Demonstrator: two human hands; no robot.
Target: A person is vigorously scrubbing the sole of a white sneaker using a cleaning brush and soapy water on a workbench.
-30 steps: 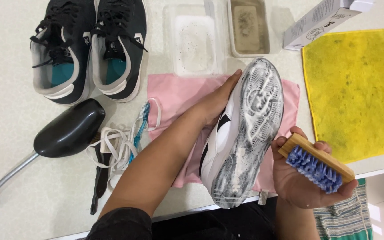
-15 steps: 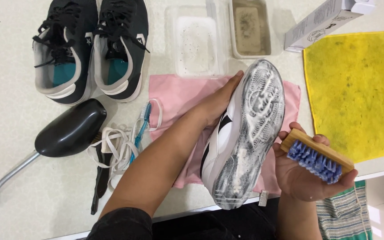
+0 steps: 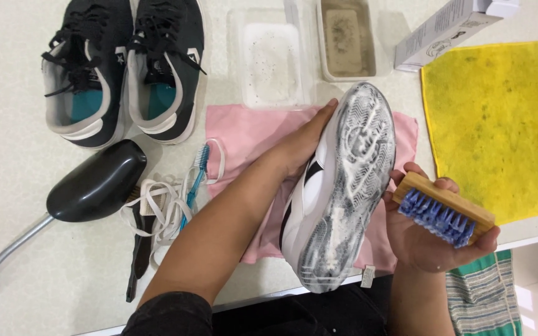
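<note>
Closest to the camera, the right hand (image 3: 428, 242) is palm up, fingers wrapped around a wooden scrub brush (image 3: 444, 209) with its blue bristles facing up, just beside the shoe. The left hand (image 3: 297, 146) is gripping the side of a white-and-black sneaker (image 3: 344, 186), holding it on its edge so the soapy grey sole faces up and to the right. The sneaker sits over a pink cloth (image 3: 250, 134) spread on the pale worktop (image 3: 7, 168).

Left of that there's a black shoe tree (image 3: 94, 182), a pile of white laces (image 3: 157, 205) and a blue toothbrush (image 3: 195, 174). Off right, a yellow cloth (image 3: 499, 118).

Further back: a pair of black sneakers (image 3: 126, 68), two clear plastic tubs, one foamy (image 3: 273, 59), one with murky brown water (image 3: 345, 40), and a white box (image 3: 453, 28).
</note>
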